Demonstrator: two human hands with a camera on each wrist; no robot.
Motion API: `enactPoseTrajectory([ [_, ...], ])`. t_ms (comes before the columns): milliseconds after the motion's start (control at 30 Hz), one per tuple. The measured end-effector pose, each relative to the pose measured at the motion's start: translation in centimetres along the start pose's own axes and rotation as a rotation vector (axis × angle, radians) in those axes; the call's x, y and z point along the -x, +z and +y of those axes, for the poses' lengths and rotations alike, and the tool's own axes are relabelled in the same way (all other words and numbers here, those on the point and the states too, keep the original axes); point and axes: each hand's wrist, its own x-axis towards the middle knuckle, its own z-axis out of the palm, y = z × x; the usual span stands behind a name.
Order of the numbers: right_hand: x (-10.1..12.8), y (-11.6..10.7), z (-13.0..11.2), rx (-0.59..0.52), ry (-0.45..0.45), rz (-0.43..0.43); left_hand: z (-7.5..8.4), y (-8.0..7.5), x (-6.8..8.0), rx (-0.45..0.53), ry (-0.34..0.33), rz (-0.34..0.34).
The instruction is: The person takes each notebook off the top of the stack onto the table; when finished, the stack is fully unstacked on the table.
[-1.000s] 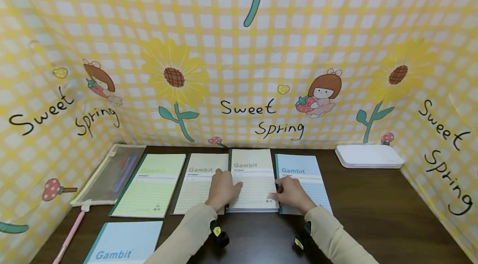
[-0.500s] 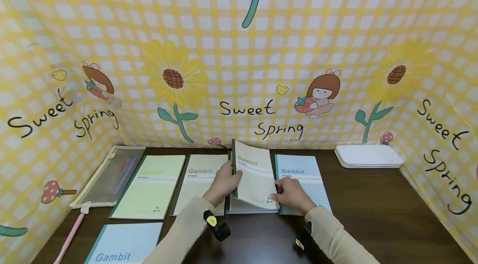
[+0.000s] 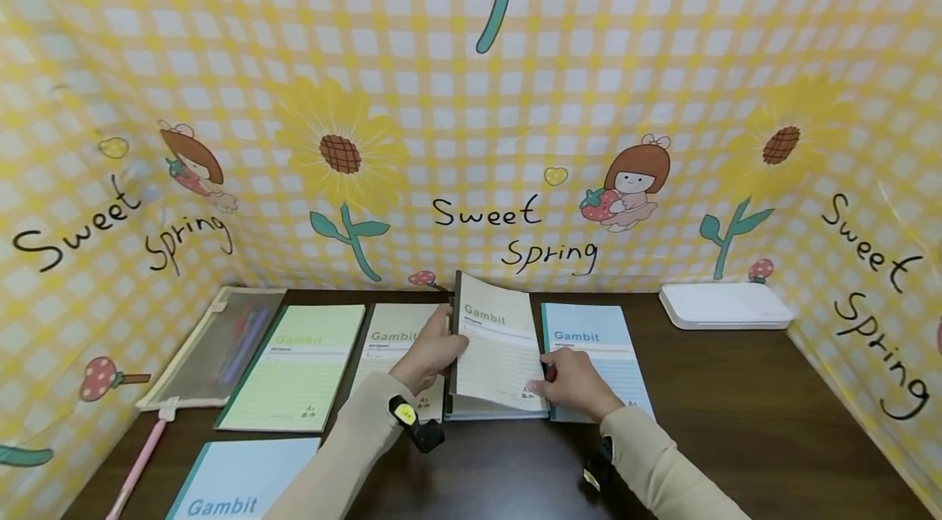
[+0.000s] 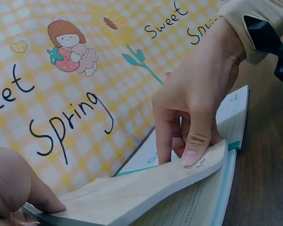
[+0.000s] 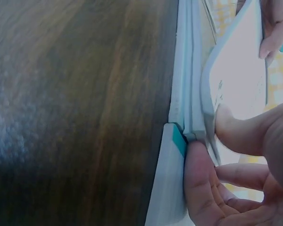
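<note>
Right fingers [image 4: 195, 141]: thumb and forefinger pinch the near right corner of the top notebook [image 3: 496, 352], curled round its edge.
Left hand [image 3: 427, 352]: fingers curled on the spine edge of the same notebook, holding it tilted.
Right hand [image 3: 574, 381]: rests over the blue notebook [image 3: 596, 348].
Notebook position: top of a stack [image 3: 496, 410] at mid-table [image 3: 736, 422], spine side raised, near corner low.
Step (judged): lifting the top notebook off the stack.
Next move needs: both grips kept firm, book raised level and free of the stack.
Change: a second ago it lay flat under both hands; now it is lifted and the left hand has moved to the spine.
</note>
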Motion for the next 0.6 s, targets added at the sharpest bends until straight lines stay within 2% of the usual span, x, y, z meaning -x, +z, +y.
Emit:
enactPoseTrajectory([
  [200, 0.2, 0.1, -0.1, 0.022, -0.028, 0.017, 0.2, -1.2, 1.5, 0.018, 0.037, 0.02],
  [400, 0.5, 0.1, -0.2, 0.054, -0.016, 0.013, 0.2, -3.8, 4.0, 0.088, 0.023, 0.023],
  [500, 0.5, 0.1, -0.3, 0.062, -0.001, 0.018, -0.1, -5.4, 6.0, 0.104, -0.009, 0.018],
  [600, 0.5, 0.2, -0.4, 0.055, -0.002, 0.01, -0.9, -7.1, 8.7, 0.113, -0.042, -0.001],
])
